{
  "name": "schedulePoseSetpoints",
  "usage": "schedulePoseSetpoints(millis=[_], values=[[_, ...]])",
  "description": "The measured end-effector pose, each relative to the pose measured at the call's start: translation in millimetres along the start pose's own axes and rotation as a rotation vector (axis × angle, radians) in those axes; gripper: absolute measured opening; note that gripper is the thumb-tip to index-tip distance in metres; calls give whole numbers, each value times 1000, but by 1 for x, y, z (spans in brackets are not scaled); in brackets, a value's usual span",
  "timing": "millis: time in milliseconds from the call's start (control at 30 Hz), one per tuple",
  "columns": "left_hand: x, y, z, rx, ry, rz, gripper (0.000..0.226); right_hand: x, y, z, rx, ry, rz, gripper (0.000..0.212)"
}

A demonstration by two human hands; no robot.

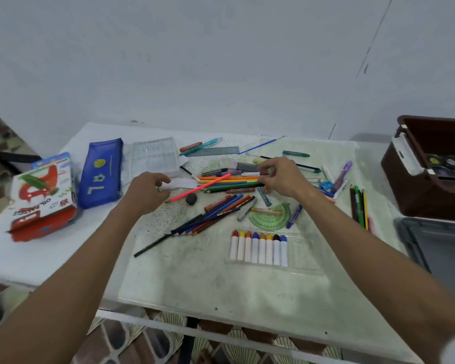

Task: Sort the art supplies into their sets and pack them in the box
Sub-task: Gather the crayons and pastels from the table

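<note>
Loose art supplies cover the white table [221,282]. My left hand [146,191] pinches a white paper strip [185,183] by its left end. My right hand [283,177] curls its fingers round the right ends of a bundle of coloured pencils [229,181] that lies just right of the strip. A pink pencil [201,187] lies slanted across the bundle. Several white-wrapped crayons [259,248] stand in a row in a clear tray at the front. The brown box [420,195] stands open at the right edge with a paint palette [447,166] inside.
A blue pencil case [101,172], an oil pastel carton [44,195] and a clear plastic tray [155,155] lie at the left. A second pile of pencils [216,214], a green protractor [272,218] and a ruler [213,151] lie mid-table. A grey lid [441,248] lies below the box.
</note>
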State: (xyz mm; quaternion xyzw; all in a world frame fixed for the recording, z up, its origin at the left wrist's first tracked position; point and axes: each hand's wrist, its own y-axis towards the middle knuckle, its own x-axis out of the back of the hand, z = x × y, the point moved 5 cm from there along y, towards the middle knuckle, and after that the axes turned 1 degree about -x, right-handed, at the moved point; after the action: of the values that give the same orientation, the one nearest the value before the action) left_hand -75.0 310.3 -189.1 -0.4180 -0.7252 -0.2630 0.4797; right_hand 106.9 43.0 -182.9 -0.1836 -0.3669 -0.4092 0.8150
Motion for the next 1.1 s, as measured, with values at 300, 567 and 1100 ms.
schedulePoseSetpoints(millis=[300, 567, 1100], values=[[-13, 15, 9, 47, 74, 49, 34, -14, 30, -9, 21, -201, 71, 17], [-12, 9, 3, 19, 7, 17, 29, -17, 35, -11, -53, -136, 151, 17], [-2, -28, -81, -182, -153, -73, 18, 26, -36, 14, 35, 177, -114, 19]])
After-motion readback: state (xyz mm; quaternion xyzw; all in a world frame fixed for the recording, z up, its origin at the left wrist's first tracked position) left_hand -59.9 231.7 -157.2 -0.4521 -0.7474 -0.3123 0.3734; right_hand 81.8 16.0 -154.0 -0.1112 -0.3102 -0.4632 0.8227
